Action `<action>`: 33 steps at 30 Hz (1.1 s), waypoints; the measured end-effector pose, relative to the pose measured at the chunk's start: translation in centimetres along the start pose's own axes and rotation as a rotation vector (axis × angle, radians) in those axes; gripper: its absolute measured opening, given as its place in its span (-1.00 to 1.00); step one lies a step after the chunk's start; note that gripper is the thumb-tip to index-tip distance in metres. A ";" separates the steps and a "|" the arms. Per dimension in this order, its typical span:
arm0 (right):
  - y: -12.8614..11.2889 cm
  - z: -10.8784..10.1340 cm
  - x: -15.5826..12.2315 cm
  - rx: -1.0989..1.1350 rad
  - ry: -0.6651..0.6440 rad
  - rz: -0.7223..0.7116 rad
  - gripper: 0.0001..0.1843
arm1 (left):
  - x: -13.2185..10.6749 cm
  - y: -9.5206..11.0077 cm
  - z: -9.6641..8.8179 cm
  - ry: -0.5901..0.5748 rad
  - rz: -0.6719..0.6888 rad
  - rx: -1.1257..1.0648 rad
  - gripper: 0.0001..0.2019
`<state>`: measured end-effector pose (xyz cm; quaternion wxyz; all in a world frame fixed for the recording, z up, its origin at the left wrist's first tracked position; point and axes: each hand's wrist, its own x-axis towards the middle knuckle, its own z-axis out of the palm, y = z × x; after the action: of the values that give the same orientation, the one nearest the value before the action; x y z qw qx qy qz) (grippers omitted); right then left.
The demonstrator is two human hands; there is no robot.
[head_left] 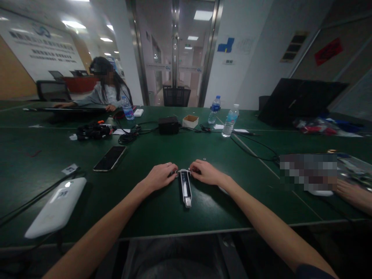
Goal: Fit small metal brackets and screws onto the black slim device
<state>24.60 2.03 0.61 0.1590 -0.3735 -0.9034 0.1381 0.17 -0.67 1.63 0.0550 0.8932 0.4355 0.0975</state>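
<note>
White-framed device (185,188): laid on green surface (157,221), between both hands; dark strip seen down its middle, pale tip pointed at near edge.
Left hand (160,176): fingers nearly closed, small part pinched at device's far left corner.
Right hand (205,173): fingers curled in at far right corner; contact partly hidden, so grip cannot be told.
Left side: smartphone (110,158) placed screen up; white slab-shaped case (58,209) set closer to near edge.
Middle: black box (169,126) set beside small open carton (190,123); two water bottles (230,122) stood to their right.
Right edge: co-worker's hand (345,189) rested on surface, partly pixelated.
Far left: person (116,97) seated, hands placed at dark flat panel (81,111).
</note>
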 end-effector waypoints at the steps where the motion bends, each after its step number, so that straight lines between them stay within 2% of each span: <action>1: 0.0 0.0 0.0 0.000 0.002 -0.001 -0.85 | 0.0 0.0 0.0 -0.003 0.002 -0.003 -0.80; 15: -0.2 -0.2 0.0 -0.010 -0.013 0.016 -0.84 | 0.1 -0.4 0.5 0.013 0.045 0.004 -0.78; 22: -0.2 -0.2 0.0 -0.006 -0.013 0.011 -0.85 | 0.0 -0.1 0.1 -0.017 0.021 -0.014 -0.79; 33: -0.2 -0.2 0.0 -0.008 -0.018 0.013 -0.84 | -0.1 0.0 -0.1 0.001 0.029 -0.005 -0.80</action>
<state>24.56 1.92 0.82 0.1487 -0.3789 -0.9028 0.1389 0.10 -0.72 1.71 0.0557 0.8992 0.4224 0.0996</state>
